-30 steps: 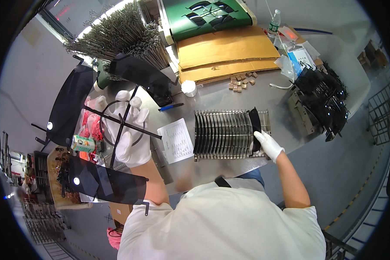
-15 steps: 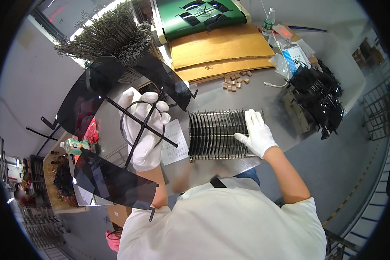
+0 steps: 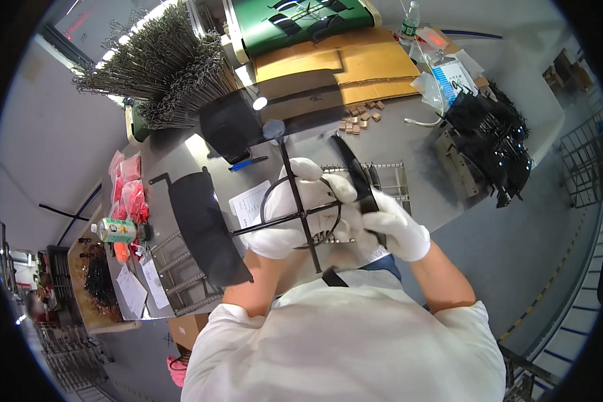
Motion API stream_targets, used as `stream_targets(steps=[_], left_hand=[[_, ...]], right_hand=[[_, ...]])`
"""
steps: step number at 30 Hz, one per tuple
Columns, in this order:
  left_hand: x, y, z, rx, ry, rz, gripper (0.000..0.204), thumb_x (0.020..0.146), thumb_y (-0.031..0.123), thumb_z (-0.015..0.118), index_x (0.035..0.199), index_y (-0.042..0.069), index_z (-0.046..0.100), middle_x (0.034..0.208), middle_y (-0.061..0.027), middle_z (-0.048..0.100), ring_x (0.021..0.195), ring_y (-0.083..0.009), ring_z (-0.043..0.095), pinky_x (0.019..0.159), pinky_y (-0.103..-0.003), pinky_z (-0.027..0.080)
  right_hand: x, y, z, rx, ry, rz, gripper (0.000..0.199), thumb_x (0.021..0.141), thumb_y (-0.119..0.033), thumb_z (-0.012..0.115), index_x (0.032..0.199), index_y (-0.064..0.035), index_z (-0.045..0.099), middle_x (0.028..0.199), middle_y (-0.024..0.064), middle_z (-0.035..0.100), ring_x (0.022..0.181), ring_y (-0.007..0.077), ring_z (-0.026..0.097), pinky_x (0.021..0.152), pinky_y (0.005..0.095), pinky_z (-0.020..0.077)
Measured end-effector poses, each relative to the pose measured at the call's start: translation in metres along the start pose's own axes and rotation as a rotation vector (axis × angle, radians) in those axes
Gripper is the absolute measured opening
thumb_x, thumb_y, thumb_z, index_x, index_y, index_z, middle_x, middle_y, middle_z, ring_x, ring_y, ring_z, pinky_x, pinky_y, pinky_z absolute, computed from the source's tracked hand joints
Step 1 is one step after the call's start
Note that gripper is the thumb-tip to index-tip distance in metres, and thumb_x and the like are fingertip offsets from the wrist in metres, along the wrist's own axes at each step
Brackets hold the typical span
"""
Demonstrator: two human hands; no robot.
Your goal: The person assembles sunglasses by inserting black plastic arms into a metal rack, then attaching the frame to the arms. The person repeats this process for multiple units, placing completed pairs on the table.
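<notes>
My left hand (image 3: 281, 218), in a white glove, is closed around a black cross-shaped wire frame (image 3: 302, 213) with a ring about its middle. Dark curved panels extend from the frame: a smoky one (image 3: 301, 100) at the far side and another (image 3: 208, 231) at the left. My right hand (image 3: 398, 231), also gloved, grips a narrow, edge-on dark curved panel (image 3: 356, 167) beside the frame's right arm. Whether that panel touches the frame cannot be made out. Partly hidden behind my hands lies a slotted metal rack (image 3: 396, 181).
Bundled wire hooks (image 3: 174, 74) stand at the back left. Cardboard sheets (image 3: 375, 63) and small brown blocks (image 3: 362, 119) lie beyond my hands. Dark parts (image 3: 492, 147) are piled right; a drink bottle (image 3: 117, 230) and another metal rack (image 3: 181, 268) are left.
The frame has turned and moved right with my left hand, over the rack. My right hand has left the row of dark panels' right end and now grips a curved panel.
</notes>
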State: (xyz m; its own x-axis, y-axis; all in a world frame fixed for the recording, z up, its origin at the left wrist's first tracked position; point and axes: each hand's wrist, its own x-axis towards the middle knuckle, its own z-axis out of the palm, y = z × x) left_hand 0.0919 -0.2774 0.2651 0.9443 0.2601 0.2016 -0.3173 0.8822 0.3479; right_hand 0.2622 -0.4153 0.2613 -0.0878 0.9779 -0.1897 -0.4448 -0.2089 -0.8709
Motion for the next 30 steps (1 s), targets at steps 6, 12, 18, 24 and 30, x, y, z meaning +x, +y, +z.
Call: stream_targets(steps=[6, 12, 18, 24, 30], left_hand=[[-0.017, 0.003, -0.013, 0.674, -0.057, 0.121, 0.057, 0.092, 0.033, 0.072, 0.136, 0.006, 0.050, 0.119, -0.0200, 0.061, 0.104, -0.0289, 0.066, 0.083, -0.035, 0.056], [-0.042, 0.054, -0.003, 0.561, -0.025, 0.352, 0.089, 0.084, 0.052, 0.073, 0.148, 0.001, 0.039, 0.111, -0.0194, 0.055, 0.076, -0.0178, 0.053, 0.061, -0.026, 0.045], [-0.050, 0.043, 0.007, 0.521, 0.058, 0.312, 0.090, 0.083, 0.052, 0.076, 0.153, 0.009, 0.038, 0.115, -0.0227, 0.053, 0.073, -0.0208, 0.053, 0.055, -0.027, 0.044], [-0.046, 0.036, 0.006, 0.532, 0.064, 0.316, 0.092, 0.080, 0.049, 0.077, 0.151, 0.005, 0.038, 0.117, -0.0238, 0.054, 0.074, -0.0215, 0.055, 0.058, -0.026, 0.045], [-0.040, 0.026, 0.008, 0.566, 0.136, 0.256, 0.093, 0.081, 0.048, 0.073, 0.150, -0.001, 0.032, 0.117, -0.0228, 0.056, 0.071, -0.0187, 0.053, 0.062, -0.027, 0.045]], right_hand=[[-0.004, 0.016, -0.001, -1.185, 0.549, -0.417, 0.074, 0.088, -0.023, 0.063, 0.154, -0.0029, 0.035, 0.111, 0.0267, 0.063, 0.099, 0.0453, 0.066, 0.089, 0.0507, 0.0544], [-0.026, 0.035, -0.076, -0.996, 0.720, -0.098, 0.066, 0.093, -0.027, 0.058, 0.154, -0.0096, 0.043, 0.092, 0.0166, 0.068, 0.086, 0.0280, 0.071, 0.078, 0.0434, 0.0573], [-0.017, 0.085, -0.116, -0.327, 0.584, 0.137, 0.048, 0.102, -0.044, 0.045, 0.124, -0.0050, 0.061, 0.076, 0.0039, 0.064, 0.059, 0.0118, 0.057, 0.053, 0.0248, 0.0461], [-0.010, 0.091, -0.110, -0.402, 0.469, 0.295, 0.056, 0.102, -0.047, 0.046, 0.133, -0.0017, 0.056, 0.085, 0.0075, 0.067, 0.059, 0.0132, 0.060, 0.056, 0.0263, 0.0504], [-0.001, 0.074, -0.082, -1.393, 0.583, 0.405, 0.079, 0.103, -0.055, 0.045, 0.162, -0.0073, 0.021, 0.101, 0.0279, 0.071, 0.089, 0.0479, 0.070, 0.082, 0.0561, 0.0557]])
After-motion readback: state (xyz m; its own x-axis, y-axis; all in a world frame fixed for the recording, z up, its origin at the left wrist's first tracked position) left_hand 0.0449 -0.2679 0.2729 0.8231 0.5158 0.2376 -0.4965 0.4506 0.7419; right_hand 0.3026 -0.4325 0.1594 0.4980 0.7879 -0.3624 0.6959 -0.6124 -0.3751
